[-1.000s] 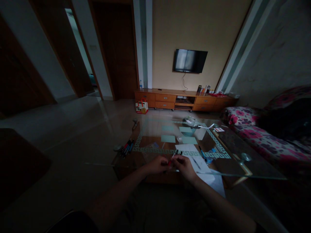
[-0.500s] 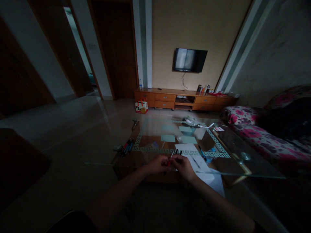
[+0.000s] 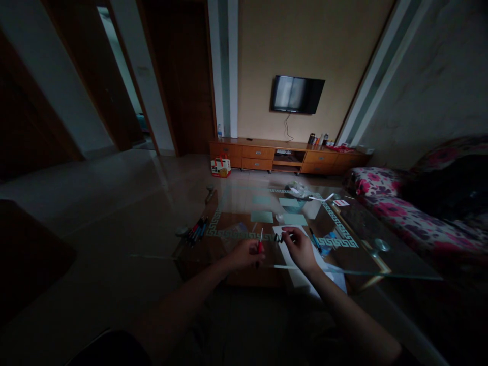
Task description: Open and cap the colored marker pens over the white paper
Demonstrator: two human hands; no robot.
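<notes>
My left hand (image 3: 246, 254) is closed around a red pen barrel (image 3: 260, 247), held upright over the near edge of the glass table. A thin white stick (image 3: 261, 233) rises from its top; I cannot tell whether it is a refill. Over the white paper (image 3: 295, 261), my right hand (image 3: 299, 249) has its thumb and fingertips pinched at a small black pen part (image 3: 281, 238). A second black piece (image 3: 275, 237) lies just left of it. The dim light hides their exact kind.
Several pens (image 3: 196, 231) lie bunched at the table's left. A blue pen (image 3: 315, 239) lies right of my right hand. Farther back are a crumpled plastic bag (image 3: 298, 190) and a red-and-white card (image 3: 341, 203). The glass table edge (image 3: 404, 275) runs close to me.
My hands, together before at the red pen, have come apart. The right has moved right and forward to the black pieces. The left keeps the red pen, its white stick now in plain view.
</notes>
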